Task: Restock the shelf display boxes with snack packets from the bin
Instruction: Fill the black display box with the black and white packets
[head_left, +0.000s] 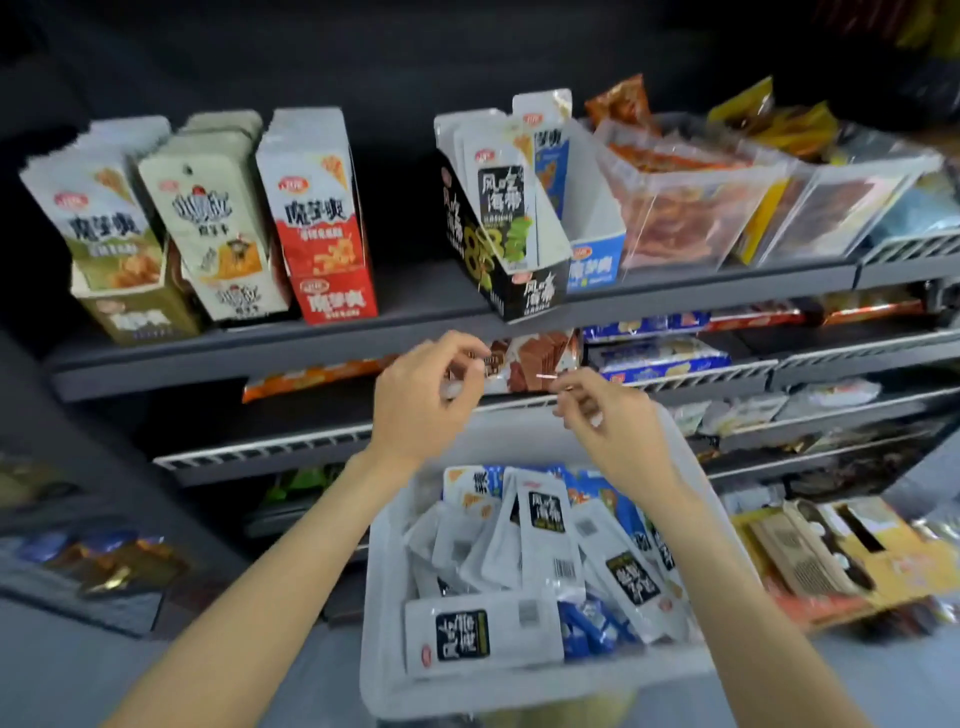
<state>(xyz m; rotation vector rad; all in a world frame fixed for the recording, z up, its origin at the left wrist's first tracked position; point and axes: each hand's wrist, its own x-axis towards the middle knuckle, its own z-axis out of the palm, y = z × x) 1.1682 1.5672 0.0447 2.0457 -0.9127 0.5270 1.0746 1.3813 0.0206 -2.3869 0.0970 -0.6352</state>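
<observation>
From the head camera, both hands hovered above a translucent white bin (387, 597) in front of the shelving. The left hand (426, 395) had its fingers curled loosely inward, thumb near the fingertips; motion blur made it impossible to tell whether anything was pinched. The right hand (608, 421) was similar — fingers bent, tips close together, nothing clearly held. The bin was heaped with snack packets (543, 525), mostly white with black labels, a few blue ones (587, 623) among them. On the upper shelf (415, 306) stood a black display box (524, 291) holding a few matching white-and-black packets upright, tilted and jutting over the shelf edge. Just beside it on the right was a blue-and-white display box (597, 260), nearly empty, with one or two packets at the back. Further left stood three full boxes — olive (135, 317), cream (228, 291) and red (332, 296)
</observation>
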